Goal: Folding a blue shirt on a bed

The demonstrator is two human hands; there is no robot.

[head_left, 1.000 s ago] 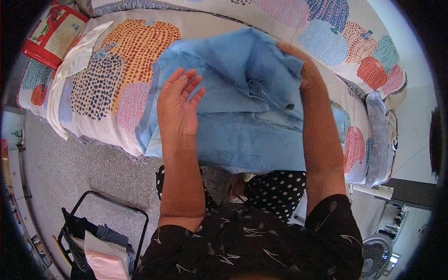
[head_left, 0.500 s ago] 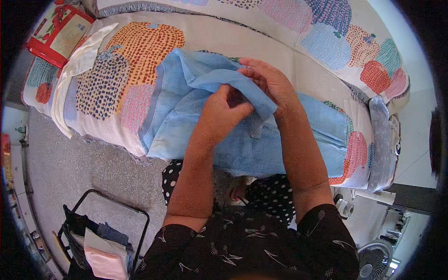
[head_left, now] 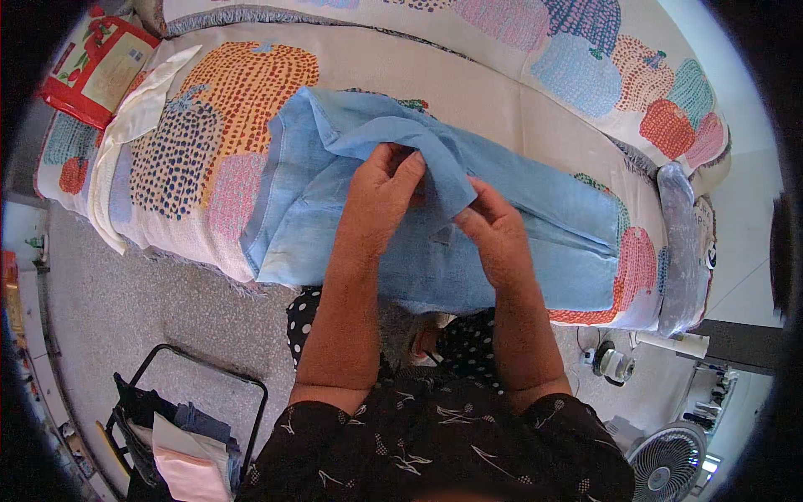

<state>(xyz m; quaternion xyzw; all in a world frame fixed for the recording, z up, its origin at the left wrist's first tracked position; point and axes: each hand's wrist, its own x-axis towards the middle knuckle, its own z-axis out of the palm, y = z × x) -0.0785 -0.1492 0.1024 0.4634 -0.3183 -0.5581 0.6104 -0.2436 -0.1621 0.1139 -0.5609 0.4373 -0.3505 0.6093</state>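
Note:
A light blue denim garment (head_left: pixel 335 243) lies spread across the sofa; its exact kind does not show. A band-like strip (head_left: pixel 443 171) of it is raised in a curve between my hands. My left hand (head_left: pixel 381 192) pinches the strip's inner edge, thumb and fingers closed on the cloth. At the strip's lower right end, my right hand (head_left: pixel 495 230) holds the corner between thumb and fingers. A small pale tag-like patch (head_left: pixel 443 234) shows on the garment just under the strip.
A sofa cover (head_left: pixel 259 75) with pumpkin patterns lies beneath. On its left are a cream cloth strip (head_left: pixel 138 117) and a red package (head_left: pixel 100 71). Folded clothes (head_left: pixel 192 460) rest on a black-framed chair (head_left: pixel 213 356) at lower left. A fan (head_left: pixel 669 456) stands at lower right.
My right hand has moved down from the strip's upper side to its lower right end and now pinches the corner. My left hand has shifted slightly left, still on the strip.

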